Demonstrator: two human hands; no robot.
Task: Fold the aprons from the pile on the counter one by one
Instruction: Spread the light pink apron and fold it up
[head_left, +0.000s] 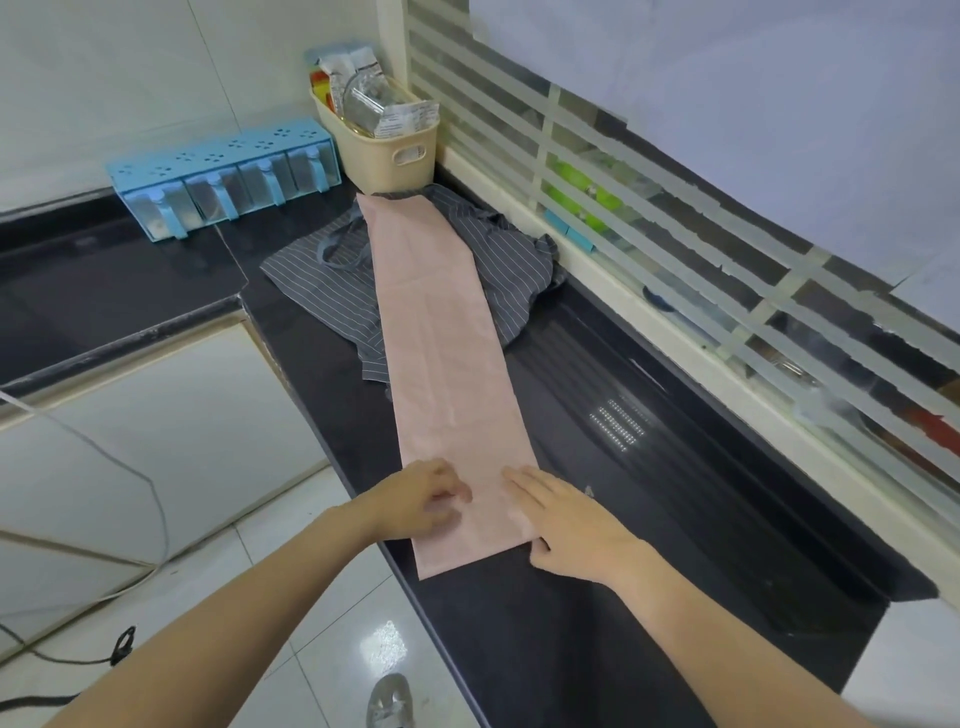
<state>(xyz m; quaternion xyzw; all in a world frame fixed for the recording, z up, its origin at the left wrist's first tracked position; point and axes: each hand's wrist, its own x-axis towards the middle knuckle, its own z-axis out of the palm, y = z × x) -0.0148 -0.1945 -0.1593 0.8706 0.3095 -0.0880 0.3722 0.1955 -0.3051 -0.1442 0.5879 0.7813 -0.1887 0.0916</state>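
A pink apron (441, 353), folded into a long narrow strip, lies lengthwise along the black counter (597, 623). Its far end rests on a grey striped apron (322, 280) that lies spread and crumpled near the back corner. My left hand (421, 501) rests on the strip's near left side, with its fingers curled over the cloth's edge. My right hand (566, 525) lies flat on the near right side, fingers straight and the thumb at the strip's right edge.
A beige basket (400, 156) of packets stands in the back corner beside a blue spice rack (223, 176). A slatted window frame (675, 291) runs along the counter's right. Left of the counter edge are white cabinet fronts, floor tiles and cables (119, 644).
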